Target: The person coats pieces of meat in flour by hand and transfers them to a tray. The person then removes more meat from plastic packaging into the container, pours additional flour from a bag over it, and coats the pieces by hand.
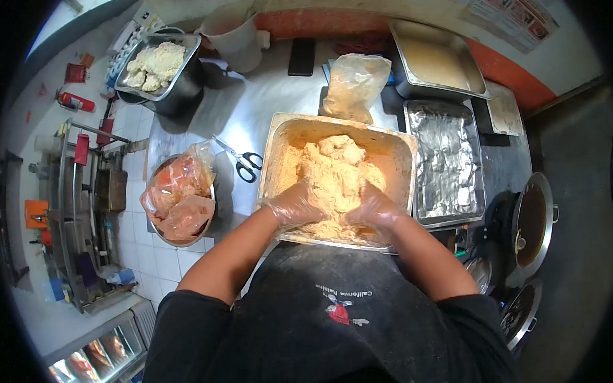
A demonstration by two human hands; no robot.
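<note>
In front of me a deep metal pan point(411, 181) holds a heap of orange-tinted flour breading point(336, 173), with lumpy coated pieces point(341, 150) on top. My left hand point(297, 204), in a clear plastic glove, is pushed into the left side of the heap. Opposite it, my right hand point(376, 208), also gloved, reaches into the right side. Both hands' fingers are buried in the breading, so their grip is hidden. What the lumps contain under the coating cannot be made out.
Left of the pan lie scissors point(245, 168) and a bowl with bagged raw meat point(178, 189). Behind stand a dough-like mass in a container point(157, 65), a jug point(237, 42), a phone point(302, 56) and a floury bag point(357, 85). Foil-lined tray point(447, 163) and large pots point(531, 217) are right.
</note>
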